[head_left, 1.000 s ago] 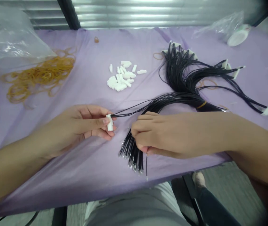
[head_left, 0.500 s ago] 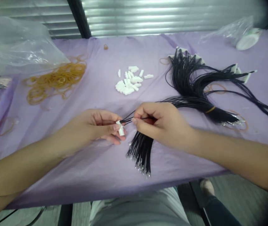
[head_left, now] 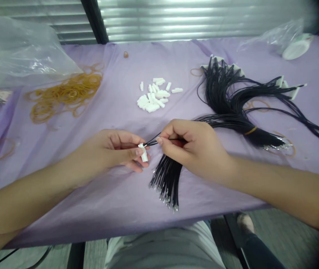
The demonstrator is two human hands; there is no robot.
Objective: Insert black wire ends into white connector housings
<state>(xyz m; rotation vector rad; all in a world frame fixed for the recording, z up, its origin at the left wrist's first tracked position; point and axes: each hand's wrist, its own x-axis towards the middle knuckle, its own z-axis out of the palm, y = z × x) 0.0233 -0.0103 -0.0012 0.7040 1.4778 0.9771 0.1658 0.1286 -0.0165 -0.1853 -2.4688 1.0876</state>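
Between the thumb and fingers of my left hand (head_left: 121, 149) is a white plastic connector housing (head_left: 144, 153). A few black wires (head_left: 150, 142) run from the housing's upper end toward my right hand (head_left: 188, 144). My right hand is closed, thumb and forefinger pinching a black wire close to the housing. Under it fans a bundle of black wires (head_left: 167, 179) with bare metal terminals at their ends. Whether the pinched wire's tip sits inside the housing is too small to tell.
A pile of white connector housings (head_left: 153, 97) lies mid-table. Rubber bands (head_left: 66, 95) are heaped at left beside a clear plastic bag (head_left: 22, 52). Finished-looking black wire bundles (head_left: 218, 86) with white housings lie at right, near a banded wire bundle (head_left: 250, 130) and a white roll (head_left: 297, 46).
My right hand has shifted very slightly up and the wire in its pinch now lies closer to the other wires at the housing. My left hand holds the housing almost unmoved.
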